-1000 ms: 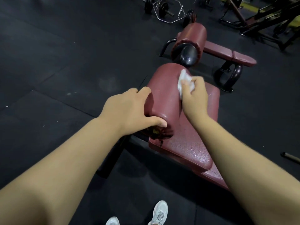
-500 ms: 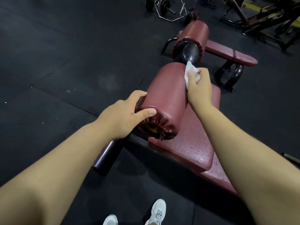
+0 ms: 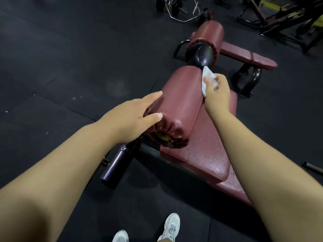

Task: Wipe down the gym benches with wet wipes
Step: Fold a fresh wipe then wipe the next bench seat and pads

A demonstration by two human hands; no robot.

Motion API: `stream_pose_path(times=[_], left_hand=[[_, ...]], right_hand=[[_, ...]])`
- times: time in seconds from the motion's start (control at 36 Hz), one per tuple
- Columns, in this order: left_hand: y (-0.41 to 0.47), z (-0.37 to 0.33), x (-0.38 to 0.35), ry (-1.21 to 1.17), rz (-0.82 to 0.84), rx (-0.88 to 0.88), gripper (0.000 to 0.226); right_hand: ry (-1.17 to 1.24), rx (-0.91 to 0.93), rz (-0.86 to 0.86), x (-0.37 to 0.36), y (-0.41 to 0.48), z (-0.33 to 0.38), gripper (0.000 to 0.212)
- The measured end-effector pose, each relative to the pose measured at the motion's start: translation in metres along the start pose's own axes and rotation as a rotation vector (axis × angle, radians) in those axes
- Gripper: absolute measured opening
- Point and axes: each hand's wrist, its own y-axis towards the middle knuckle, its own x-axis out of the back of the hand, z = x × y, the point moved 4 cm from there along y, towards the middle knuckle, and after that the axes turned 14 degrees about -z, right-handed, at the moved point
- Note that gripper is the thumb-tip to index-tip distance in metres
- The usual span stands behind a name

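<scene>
A maroon padded roller (image 3: 181, 100) lies above the flat maroon bench pad (image 3: 206, 154) in front of me. My right hand (image 3: 217, 95) pinches a crumpled white wet wipe (image 3: 207, 76) against the roller's far right side. My left hand (image 3: 132, 117) rests on the roller's near left end, fingers straight along its side and thumb on top near the gathered seam. A second maroon bench (image 3: 244, 55) with its own roller (image 3: 208, 37) stands farther back.
Black rubber floor tiles (image 3: 70, 67) surround the bench. A dark metal frame tube (image 3: 117, 163) sticks out low on the left. Barbells and weight plates (image 3: 176, 6) lie at the top, machine frames (image 3: 283, 16) at top right. My white shoes (image 3: 167, 227) are below.
My right hand has slid the wipe farther along the roller, away from me. My left hand has loosened from gripping the roller's end and now lies with straighter fingers along its side.
</scene>
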Motion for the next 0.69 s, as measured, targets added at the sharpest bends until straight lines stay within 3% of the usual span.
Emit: stream_pose_path(times=[0.08, 0.17, 0.33, 0.53, 0.69], left_hand=[[0.0, -0.006, 0.0, 0.036, 0.029, 0.018, 0.087], [0.001, -0.003, -0.004, 0.016, 0.013, 0.042, 0.085], [0.0, 0.0, -0.003, -0.07, 0.026, 0.064, 0.083], [0.006, -0.008, 0.015, -0.007, 0.086, 0.073, 0.087], [0.02, -0.018, 0.044, 0.191, 0.148, 0.076, 0.057]], right_hand=[[-0.09, -0.002, 0.001, 0.0, -0.002, 0.002, 0.017], [-0.105, 0.04, 0.017, 0.012, -0.028, 0.017, 0.02], [-0.144, 0.255, 0.228, 0.039, -0.09, 0.033, 0.019], [-0.387, 0.304, 0.505, 0.059, -0.077, 0.062, 0.01], [-0.598, 0.521, 0.635, 0.054, -0.038, 0.096, 0.007]])
